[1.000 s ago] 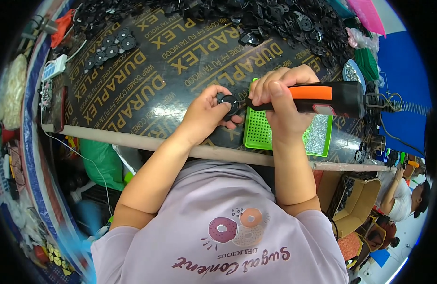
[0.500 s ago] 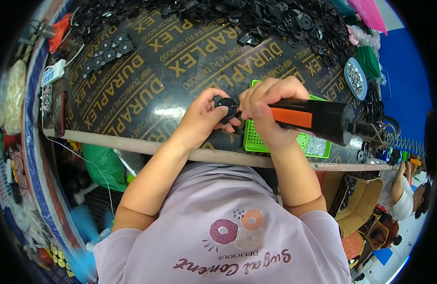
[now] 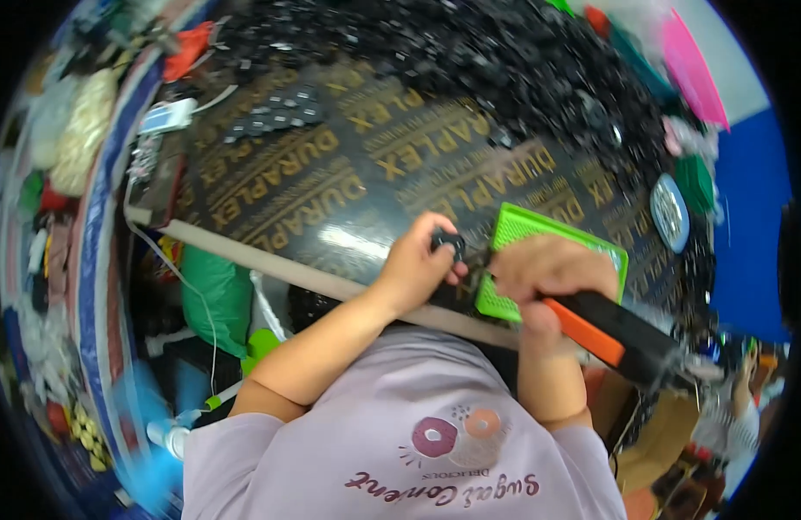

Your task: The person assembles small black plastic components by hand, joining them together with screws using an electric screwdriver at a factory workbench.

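My left hand (image 3: 415, 267) is closed round a small black round plastic part (image 3: 450, 243), held just above the near side of the table. My right hand (image 3: 556, 270) grips an electric screwdriver (image 3: 604, 332) with a black body and an orange panel. Its tip end points left toward the black part, with a gap between them; motion blur hides the tip itself. Beneath my right hand lies a bright green perforated tray (image 3: 515, 227), partly covered by the hand. Small silvery pieces at its right side are too blurred to name.
A heap of black plastic parts (image 3: 504, 74) covers the table's far side. Several round black parts (image 3: 279, 114) sit in rows at the far left. A pale blue dish (image 3: 669, 215) of metal bits stands right. Below the padded table edge (image 3: 270, 262) hangs a green bag (image 3: 214, 299).
The screwdriver has drawn back from the black part, and its rear end has swung down toward me. The whole view has shifted, so the table now sits lower and further right.
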`<state>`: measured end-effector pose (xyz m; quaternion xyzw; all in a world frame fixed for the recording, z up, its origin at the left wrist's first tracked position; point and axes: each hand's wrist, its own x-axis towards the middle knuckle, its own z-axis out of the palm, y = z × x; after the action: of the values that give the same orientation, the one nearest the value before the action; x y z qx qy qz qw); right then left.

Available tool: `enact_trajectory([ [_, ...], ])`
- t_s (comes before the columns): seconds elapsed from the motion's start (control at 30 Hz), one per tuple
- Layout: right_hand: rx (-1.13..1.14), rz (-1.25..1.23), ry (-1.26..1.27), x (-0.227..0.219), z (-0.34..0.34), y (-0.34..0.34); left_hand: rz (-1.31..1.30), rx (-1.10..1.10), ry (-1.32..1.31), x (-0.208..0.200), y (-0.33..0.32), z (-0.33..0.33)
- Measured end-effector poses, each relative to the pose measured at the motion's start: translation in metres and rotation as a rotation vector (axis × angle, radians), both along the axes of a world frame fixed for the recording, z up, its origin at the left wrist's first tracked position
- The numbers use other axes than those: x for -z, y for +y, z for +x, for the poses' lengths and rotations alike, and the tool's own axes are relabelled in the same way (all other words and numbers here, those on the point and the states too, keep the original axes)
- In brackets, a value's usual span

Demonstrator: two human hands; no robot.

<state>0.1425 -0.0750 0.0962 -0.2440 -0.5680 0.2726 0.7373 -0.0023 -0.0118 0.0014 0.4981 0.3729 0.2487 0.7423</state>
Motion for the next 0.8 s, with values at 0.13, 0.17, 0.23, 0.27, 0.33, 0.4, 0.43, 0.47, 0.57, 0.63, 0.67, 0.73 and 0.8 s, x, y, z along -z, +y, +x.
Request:
enact_trajectory([
  [0.13, 0.062, -0.123, 0.179, -0.002, 0.023, -0.023, 0.306, 0.598, 0.234, -0.078, 0.002, -0.084],
  [0.17, 0.055, -0.137, 0.206, 0.001, 0.031, -0.025, 0.450, 0.718, 0.222, -0.074, 0.004, -0.111],
  [0.23, 0.126, -0.214, 0.289, 0.005, 0.039, -0.027, 0.249, 0.838, 0.508, -0.063, 0.003, -0.155],
  [0.27, 0.139, -0.238, 0.300, 0.009, 0.043, -0.028, 0.253, 0.770, 0.642, -0.048, -0.002, -0.169],
  [0.33, 0.154, -0.237, 0.277, 0.013, 0.043, -0.029, 0.445, 0.655, 0.907, 0.020, -0.013, -0.205],
  [0.4, 0.129, -0.235, 0.220, 0.011, 0.040, -0.028, 0.730, 0.619, 0.976, 0.060, -0.024, -0.226],
  [0.43, 0.121, -0.249, 0.172, 0.012, 0.040, -0.028, 0.842, 0.757, 1.254, 0.030, -0.026, -0.211],
  [0.47, 0.097, -0.234, 0.166, 0.012, 0.039, -0.027, 0.746, 0.730, 1.080, 0.027, -0.017, -0.217],
  [0.57, 0.094, -0.249, 0.212, 0.022, 0.045, -0.031, 0.353, 0.613, 0.660, -0.049, 0.048, -0.217],
  [0.63, 0.137, -0.272, 0.197, 0.020, 0.048, -0.037, 0.320, 0.196, 0.634, -0.088, 0.097, -0.215],
  [0.67, 0.149, -0.282, 0.228, 0.019, 0.050, -0.039, 0.444, -0.046, 0.713, -0.084, 0.130, -0.217],
  [0.73, 0.158, -0.290, 0.226, 0.013, 0.053, -0.038, 0.713, -0.603, 0.863, -0.037, 0.200, -0.233],
  [0.8, 0.185, -0.287, 0.211, 0.010, 0.057, -0.042, 0.584, -0.763, 0.813, -0.016, 0.240, -0.231],
])
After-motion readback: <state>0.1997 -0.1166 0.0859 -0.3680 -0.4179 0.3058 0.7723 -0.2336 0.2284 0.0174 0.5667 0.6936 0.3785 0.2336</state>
